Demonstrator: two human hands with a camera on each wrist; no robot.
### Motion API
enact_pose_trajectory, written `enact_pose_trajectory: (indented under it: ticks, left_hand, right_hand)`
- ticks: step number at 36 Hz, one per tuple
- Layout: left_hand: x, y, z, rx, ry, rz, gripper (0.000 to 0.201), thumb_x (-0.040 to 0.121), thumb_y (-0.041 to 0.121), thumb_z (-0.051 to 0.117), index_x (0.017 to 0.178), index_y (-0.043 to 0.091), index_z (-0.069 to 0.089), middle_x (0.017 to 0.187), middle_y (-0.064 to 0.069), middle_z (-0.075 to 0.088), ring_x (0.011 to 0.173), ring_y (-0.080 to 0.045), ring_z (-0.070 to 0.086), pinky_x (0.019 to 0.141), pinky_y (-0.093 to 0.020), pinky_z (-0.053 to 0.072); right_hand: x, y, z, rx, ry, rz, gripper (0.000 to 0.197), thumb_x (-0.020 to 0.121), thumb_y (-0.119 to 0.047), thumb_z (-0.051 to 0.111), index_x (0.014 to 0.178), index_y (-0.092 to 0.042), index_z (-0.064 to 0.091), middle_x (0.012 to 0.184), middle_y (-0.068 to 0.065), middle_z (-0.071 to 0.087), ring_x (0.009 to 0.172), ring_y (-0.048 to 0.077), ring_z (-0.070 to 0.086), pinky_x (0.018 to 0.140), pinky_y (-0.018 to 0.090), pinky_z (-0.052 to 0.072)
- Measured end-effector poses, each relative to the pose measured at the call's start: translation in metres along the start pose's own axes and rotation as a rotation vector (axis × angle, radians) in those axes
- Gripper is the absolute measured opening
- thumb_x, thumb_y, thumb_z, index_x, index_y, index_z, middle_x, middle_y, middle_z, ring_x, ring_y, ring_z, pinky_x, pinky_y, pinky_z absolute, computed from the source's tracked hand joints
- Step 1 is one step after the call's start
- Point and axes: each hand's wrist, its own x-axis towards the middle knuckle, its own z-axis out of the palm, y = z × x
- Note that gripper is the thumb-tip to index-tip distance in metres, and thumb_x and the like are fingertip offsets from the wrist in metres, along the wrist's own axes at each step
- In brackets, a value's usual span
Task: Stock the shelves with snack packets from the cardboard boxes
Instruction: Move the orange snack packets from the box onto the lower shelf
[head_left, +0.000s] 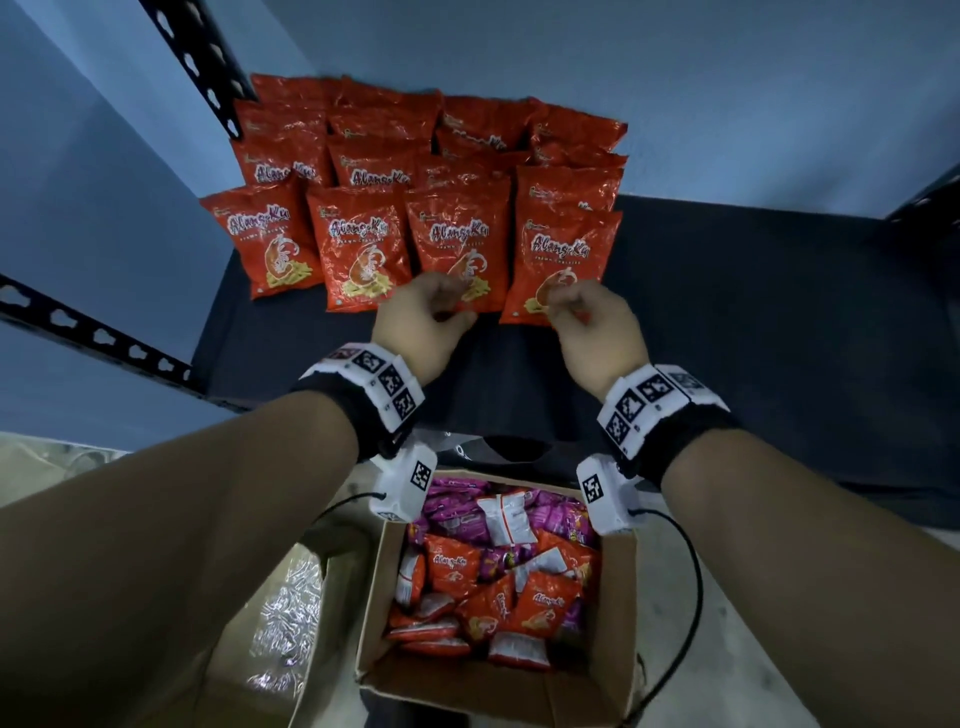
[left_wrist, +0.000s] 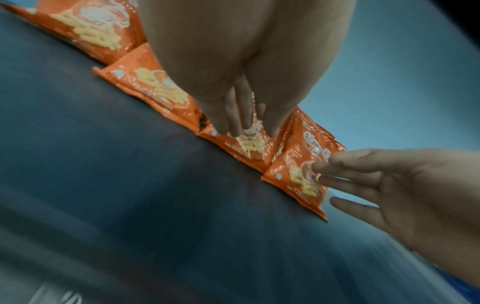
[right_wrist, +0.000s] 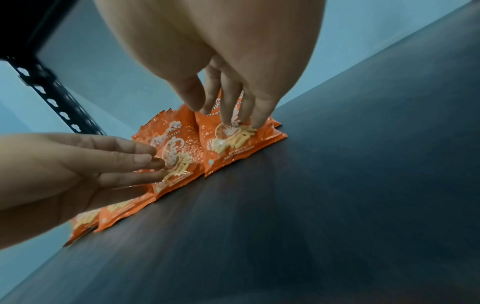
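On the dark shelf (head_left: 727, 291) rows of red packets (head_left: 358, 244) stand stocked, my left hand (head_left: 423, 317) and right hand (head_left: 587, 322) loose-fingered, holding nothing, the box (head_left: 618, 597) below remaining well filled.

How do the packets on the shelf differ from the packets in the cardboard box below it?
The packets on the shelf are all orange-red and sit in neat overlapping rows with their fronts showing. The packets in the cardboard box are a loose jumble of orange-red, pink and white ones, lying at all angles. The left hand and right hand reach only the shelf ones. Both groups include the same orange-red brand.
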Motion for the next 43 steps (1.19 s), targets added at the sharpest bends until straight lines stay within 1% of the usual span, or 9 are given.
enact_pose_trajectory:
  ticks: [7, 13, 18, 21, 26, 31, 36, 40, 43]
  left_hand:
    - [-0.063, -0.007, 0.009, -0.006, -0.002, 0.019, 0.02, 0.083, 0.025, 0.082, 0.091, 0.021, 0.064, 0.078, 0.006, 0.063, 0.068, 0.0, 0.056, 0.064, -0.006, 0.042]
    - [-0.136, -0.034, 0.027, -0.007, -0.154, -0.072, 0.015, 0.085, 0.028, 0.079, 0.078, 0.028, 0.067, 0.064, 0.008, 0.062, 0.06, -0.006, 0.058, 0.062, -0.031, 0.054]
    - [-0.179, -0.078, 0.05, 0.09, -0.379, -0.228, 0.009, 0.088, 0.037, 0.074, 0.081, 0.034, 0.069, 0.075, 0.01, 0.071, 0.074, -0.007, 0.066, 0.076, -0.036, 0.057]
    - [-0.188, -0.105, 0.067, 0.192, -0.476, -0.262, 0.007, 0.089, 0.041, 0.071, 0.087, 0.035, 0.071, 0.083, 0.014, 0.072, 0.081, -0.004, 0.067, 0.083, -0.035, 0.057]
    - [-0.185, -0.147, 0.11, 0.438, -0.632, -0.207, 0.018, 0.097, 0.03, 0.064, 0.113, 0.024, 0.071, 0.107, 0.009, 0.068, 0.099, -0.013, 0.064, 0.094, -0.032, 0.052]
    - [-0.18, -0.214, 0.162, 0.52, -0.735, -0.291, 0.031, 0.097, 0.027, 0.064, 0.127, 0.019, 0.066, 0.13, 0.0, 0.065, 0.118, -0.02, 0.06, 0.099, -0.029, 0.046]
    - [-0.184, -0.286, 0.205, 0.558, -0.711, -0.365, 0.055, 0.092, 0.029, 0.071, 0.144, 0.028, 0.053, 0.147, -0.005, 0.053, 0.133, -0.026, 0.051, 0.108, -0.032, 0.04]
    - [-0.185, -0.328, 0.231, 0.625, -0.724, -0.362, 0.066, 0.091, 0.037, 0.069, 0.151, 0.036, 0.041, 0.158, -0.007, 0.034, 0.145, -0.035, 0.029, 0.122, -0.043, 0.025]
    - [-0.184, -0.343, 0.244, 0.695, -0.743, -0.332, 0.065, 0.092, 0.041, 0.065, 0.151, 0.038, 0.038, 0.158, -0.006, 0.031, 0.145, -0.037, 0.023, 0.121, -0.048, 0.023]
  right_hand:
    - [-0.067, 0.018, 0.0, 0.082, -0.003, 0.041, 0.003, 0.083, -0.025, 0.065, 0.08, -0.026, 0.066, 0.074, -0.003, 0.069, 0.073, 0.017, 0.067, 0.074, 0.037, 0.056]
    - [-0.146, 0.048, -0.002, -0.024, -0.095, 0.085, 0.017, 0.088, -0.025, 0.072, 0.075, -0.027, 0.061, 0.069, -0.016, 0.066, 0.058, 0.001, 0.06, 0.055, 0.016, 0.048]
    - [-0.184, 0.125, 0.014, -0.257, -0.188, 0.211, 0.018, 0.074, -0.058, 0.053, 0.078, -0.041, 0.057, 0.064, -0.014, 0.064, 0.069, 0.008, 0.064, 0.071, 0.039, 0.057]
    - [-0.196, 0.168, 0.031, -0.449, -0.325, 0.283, 0.03, 0.075, -0.067, 0.05, 0.076, -0.038, 0.057, 0.084, -0.017, 0.064, 0.106, 0.017, 0.061, 0.095, 0.042, 0.053]
    - [-0.21, 0.238, 0.065, -0.393, -0.556, 0.511, 0.021, 0.089, -0.034, 0.074, 0.105, -0.025, 0.064, 0.107, -0.001, 0.065, 0.104, 0.02, 0.066, 0.09, 0.036, 0.057]
    - [-0.2, 0.309, 0.094, -0.396, -0.648, 0.665, 0.049, 0.086, -0.029, 0.079, 0.132, -0.024, 0.062, 0.14, 0.004, 0.057, 0.126, 0.025, 0.057, 0.104, 0.042, 0.052]
    - [-0.191, 0.368, 0.123, -0.413, -0.643, 0.746, 0.07, 0.09, -0.025, 0.077, 0.15, -0.018, 0.041, 0.147, 0.008, 0.049, 0.132, 0.029, 0.052, 0.11, 0.045, 0.046]
    - [-0.192, 0.404, 0.142, -0.458, -0.642, 0.745, 0.054, 0.096, -0.015, 0.069, 0.145, -0.014, 0.047, 0.145, 0.009, 0.053, 0.131, 0.025, 0.052, 0.097, 0.023, 0.04]
    - [-0.195, 0.419, 0.155, -0.483, -0.598, 0.743, 0.048, 0.089, -0.02, 0.075, 0.131, -0.033, 0.056, 0.129, -0.004, 0.062, 0.118, 0.021, 0.061, 0.101, 0.031, 0.048]
